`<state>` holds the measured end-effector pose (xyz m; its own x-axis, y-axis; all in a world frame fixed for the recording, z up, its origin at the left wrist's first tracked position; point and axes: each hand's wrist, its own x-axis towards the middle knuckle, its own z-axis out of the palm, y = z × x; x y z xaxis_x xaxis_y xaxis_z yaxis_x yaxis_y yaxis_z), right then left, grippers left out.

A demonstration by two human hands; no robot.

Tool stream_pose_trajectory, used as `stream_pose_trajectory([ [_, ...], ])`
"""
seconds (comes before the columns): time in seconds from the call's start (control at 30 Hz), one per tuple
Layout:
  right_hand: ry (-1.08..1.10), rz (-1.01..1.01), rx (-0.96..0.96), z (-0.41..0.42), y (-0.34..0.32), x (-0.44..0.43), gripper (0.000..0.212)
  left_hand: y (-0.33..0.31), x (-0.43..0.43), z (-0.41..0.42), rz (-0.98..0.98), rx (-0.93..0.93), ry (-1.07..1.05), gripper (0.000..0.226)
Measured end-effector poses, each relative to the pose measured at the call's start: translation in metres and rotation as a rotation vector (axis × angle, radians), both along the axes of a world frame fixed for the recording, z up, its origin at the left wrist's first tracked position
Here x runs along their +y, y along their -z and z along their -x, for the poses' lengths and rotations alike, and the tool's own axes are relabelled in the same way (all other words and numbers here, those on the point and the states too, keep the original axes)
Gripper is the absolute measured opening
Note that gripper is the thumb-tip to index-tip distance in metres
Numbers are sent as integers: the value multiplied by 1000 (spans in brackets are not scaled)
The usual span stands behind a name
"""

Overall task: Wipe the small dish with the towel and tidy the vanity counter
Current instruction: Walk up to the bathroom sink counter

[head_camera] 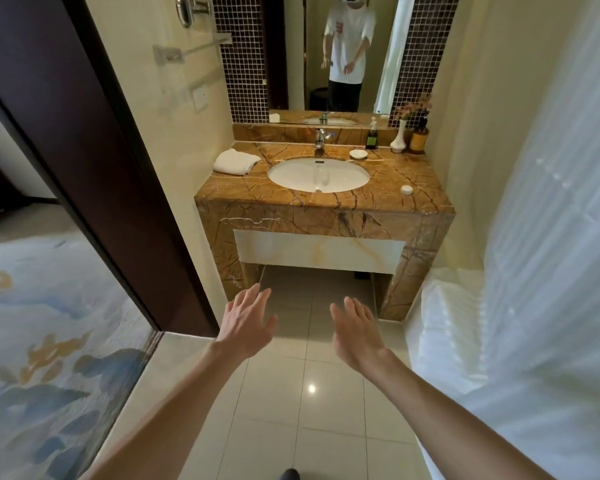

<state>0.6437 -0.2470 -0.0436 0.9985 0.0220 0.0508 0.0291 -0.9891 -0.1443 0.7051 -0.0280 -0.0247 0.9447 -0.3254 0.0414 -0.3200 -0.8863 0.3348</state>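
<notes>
A small white dish [358,154] sits on the brown marble vanity counter [409,174], just right of the faucet [320,137]. A folded white towel [235,161] lies at the counter's back left corner. A small white round lid or jar [407,190] rests near the front right edge. My left hand [246,322] and my right hand [355,332] are stretched out over the floor tiles, well short of the counter, fingers spread and holding nothing.
A white oval sink [318,174] fills the counter's middle. A dark soap pump bottle [372,136], a white vase with flowers [399,138] and an amber bottle [419,140] line the back right. A dark door frame [94,161] stands left, a white shower curtain [534,271] right.
</notes>
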Motion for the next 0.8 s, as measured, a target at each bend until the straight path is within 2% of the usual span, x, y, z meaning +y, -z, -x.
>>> stream_pose_trajectory([
  [0.2,52,47,12,-68,-7,4,57,-6,-7,-85,18,3,48,61],
  [0.37,72,85,47,-96,-9,-5,63,-9,-23,-130,41,-4,85,57],
  [0.63,193,18,13,-149,-10,-52,59,5,-82,-196,16,46,180,59],
  [0.8,228,4,-44,-197,-8,-101,54,2,-140,-255,11,12,234,55],
])
